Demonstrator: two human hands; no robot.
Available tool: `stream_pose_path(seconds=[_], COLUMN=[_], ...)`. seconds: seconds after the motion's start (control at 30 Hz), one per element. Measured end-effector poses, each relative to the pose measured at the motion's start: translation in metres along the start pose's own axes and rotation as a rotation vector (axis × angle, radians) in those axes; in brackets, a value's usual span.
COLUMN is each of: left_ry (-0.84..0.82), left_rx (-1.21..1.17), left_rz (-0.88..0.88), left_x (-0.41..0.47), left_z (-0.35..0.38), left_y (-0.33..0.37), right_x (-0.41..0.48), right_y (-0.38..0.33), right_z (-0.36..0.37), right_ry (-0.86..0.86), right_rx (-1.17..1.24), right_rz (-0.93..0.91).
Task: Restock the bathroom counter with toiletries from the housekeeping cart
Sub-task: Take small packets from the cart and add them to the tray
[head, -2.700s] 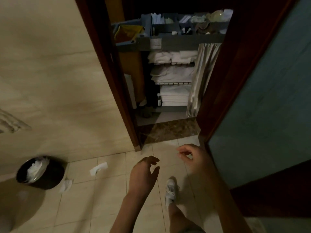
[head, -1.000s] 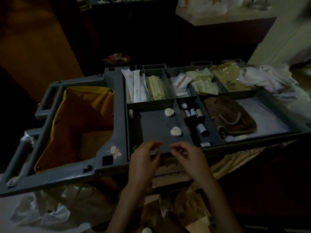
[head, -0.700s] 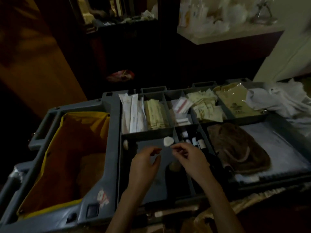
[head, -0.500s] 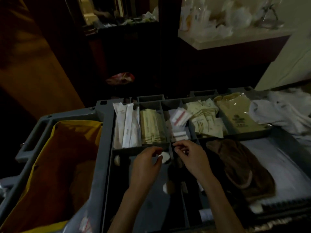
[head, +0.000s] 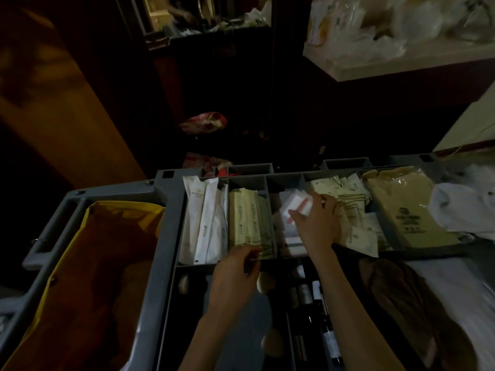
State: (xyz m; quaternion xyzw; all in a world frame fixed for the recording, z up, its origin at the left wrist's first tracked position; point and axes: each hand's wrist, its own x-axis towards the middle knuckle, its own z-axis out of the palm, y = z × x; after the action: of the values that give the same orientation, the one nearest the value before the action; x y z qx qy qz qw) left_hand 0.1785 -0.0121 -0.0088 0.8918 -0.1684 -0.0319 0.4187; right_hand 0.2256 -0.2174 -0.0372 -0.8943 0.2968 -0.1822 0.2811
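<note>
Atop cart tray (head: 166, 236), R hand (head: 317, 227) touches pkts (head: 296, 201), L hand (head: 233, 277) hovers.

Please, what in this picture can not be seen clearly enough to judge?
Head view only:
Print on the cream packets: too small, too dim.
Right hand: its back hides whether it grips the pink-and-white packets.
Left hand: fingertips in shadow; hold unclear.
Small bottles: dark, partly behind the right forearm.
Shelf clutter: blurred, cut by the top edge.

Head view, steeply down and forward, close over cart tray (head: 166, 236), one view only
</note>
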Motion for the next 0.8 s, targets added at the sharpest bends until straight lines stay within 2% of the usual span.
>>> stream_pose_path(seconds=[0.13,0.33,0.57,0.8], left_ry=[0.006,0.011,-0.006,-0.009], left_rx=[-0.022,-0.049,-0.085,-0.163], left_rz=[0.009,0.039,0.060,0.058], left_x=[0.002,-0.001,-0.001,-0.002], left_z=[-0.002,-0.003,-0.001,0.000], left_y=[-0.003,-0.010,-0.009,-0.004], right_x=[0.006,-0.009,-0.023,-0.035], right_y=[-0.001,0.005,0.006,-0.007], right_z=[0.009,0.013,-0.011,-0.048], right_ry=[0.000,0.104,0.043,0.203], right_rx=[-0.151,-0.040,0.283,0.658], right_rz=[-0.045,-0.125,-0.030,0.079])
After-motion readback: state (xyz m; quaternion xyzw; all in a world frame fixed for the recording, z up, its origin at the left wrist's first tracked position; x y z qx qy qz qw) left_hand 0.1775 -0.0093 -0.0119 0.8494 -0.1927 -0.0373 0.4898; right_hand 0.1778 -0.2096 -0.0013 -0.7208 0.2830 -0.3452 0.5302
